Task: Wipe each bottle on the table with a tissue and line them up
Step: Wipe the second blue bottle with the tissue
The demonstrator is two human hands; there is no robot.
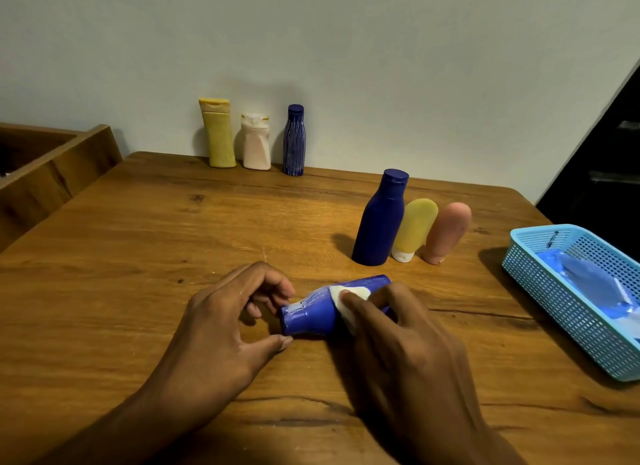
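wall (381, 48): plain pale grey | wooden table (138, 256) | wooden furniture (45, 166) left | dim light

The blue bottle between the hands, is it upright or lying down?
Lying down: the blue bottle rests sideways on the table, cap toward the left hand.

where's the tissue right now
In the head view the tissue is near the table's front centre, pressed by the right hand against the lying blue bottle, whose cap end the left hand steadies.

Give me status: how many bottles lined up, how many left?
Done, apparently: yellow bottle, white bottle and striped blue bottle lined along the wall. In hand: left hand steadies the lying blue bottle; right hand wipes with tissue. Left: three by the basket.
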